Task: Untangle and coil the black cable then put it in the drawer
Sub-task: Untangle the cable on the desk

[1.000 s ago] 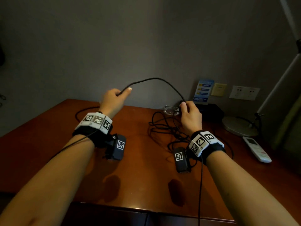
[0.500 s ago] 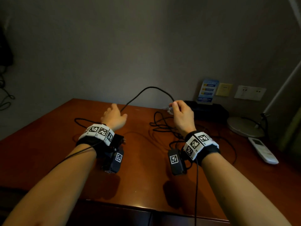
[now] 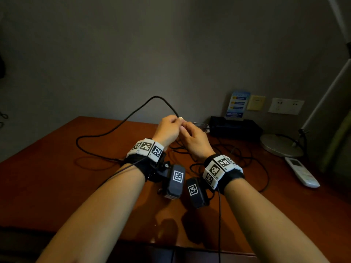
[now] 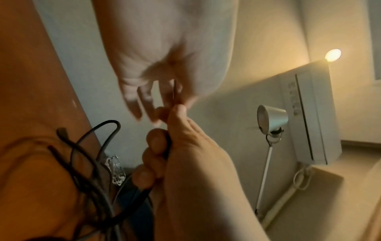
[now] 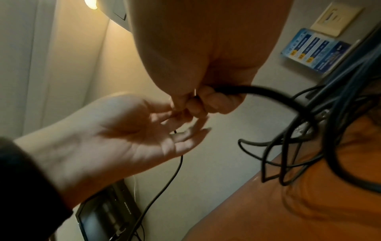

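Note:
The black cable (image 3: 155,96) arches up from my two hands, drops left and runs in a loop across the wooden table (image 3: 57,177). The rest of it lies tangled (image 3: 224,154) behind my right wrist. My hands meet above the table's middle. My right hand (image 3: 195,141) has its fingers curled round the cable (image 5: 268,93), as the right wrist view shows. My left hand (image 3: 167,130) pinches a thinner-looking stretch (image 4: 175,91) between thumb and forefinger, right against the right hand's (image 4: 185,154) fingertips, its other fingers loose. No drawer is in view.
A clear glass dish (image 3: 203,127) and a black box (image 3: 235,127) with a blue card stand (image 3: 237,105) sit near the wall. A lamp base (image 3: 281,146) and a white remote (image 3: 302,172) lie at the right.
My left hand has come from the left side of the table over to my right hand, bringing the cable with it. The raised arch of cable now stands left of both hands.

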Action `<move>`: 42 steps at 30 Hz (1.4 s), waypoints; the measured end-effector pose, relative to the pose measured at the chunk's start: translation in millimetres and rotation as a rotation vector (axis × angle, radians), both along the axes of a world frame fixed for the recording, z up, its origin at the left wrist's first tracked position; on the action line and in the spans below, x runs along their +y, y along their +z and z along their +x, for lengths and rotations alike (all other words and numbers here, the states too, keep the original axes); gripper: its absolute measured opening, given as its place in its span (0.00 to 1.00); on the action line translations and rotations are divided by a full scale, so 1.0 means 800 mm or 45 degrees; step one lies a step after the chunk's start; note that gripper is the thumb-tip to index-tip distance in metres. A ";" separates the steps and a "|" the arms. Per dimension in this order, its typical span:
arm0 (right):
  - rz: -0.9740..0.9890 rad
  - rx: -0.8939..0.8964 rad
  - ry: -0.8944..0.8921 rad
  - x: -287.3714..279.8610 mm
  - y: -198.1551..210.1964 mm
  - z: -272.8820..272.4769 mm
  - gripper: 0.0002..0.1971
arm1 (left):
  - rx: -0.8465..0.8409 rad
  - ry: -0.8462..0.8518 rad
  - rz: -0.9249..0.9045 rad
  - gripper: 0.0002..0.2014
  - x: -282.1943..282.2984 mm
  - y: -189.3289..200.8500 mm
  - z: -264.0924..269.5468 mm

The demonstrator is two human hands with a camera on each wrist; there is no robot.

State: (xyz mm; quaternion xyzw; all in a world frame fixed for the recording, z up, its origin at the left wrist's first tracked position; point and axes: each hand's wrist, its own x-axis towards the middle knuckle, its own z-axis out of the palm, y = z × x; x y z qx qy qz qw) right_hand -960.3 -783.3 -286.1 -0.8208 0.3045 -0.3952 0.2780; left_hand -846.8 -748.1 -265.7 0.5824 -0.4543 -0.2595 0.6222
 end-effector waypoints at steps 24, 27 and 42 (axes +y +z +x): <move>0.191 0.193 -0.391 -0.051 -0.037 -0.086 0.14 | 0.238 0.511 -0.042 0.14 0.067 0.023 0.152; 0.226 0.147 -0.391 -0.045 -0.030 -0.074 0.14 | 0.378 0.174 0.259 0.23 0.069 0.007 0.113; 0.012 0.299 -0.205 -0.014 -0.005 -0.021 0.12 | -0.599 -0.158 0.335 0.16 0.001 -0.013 -0.021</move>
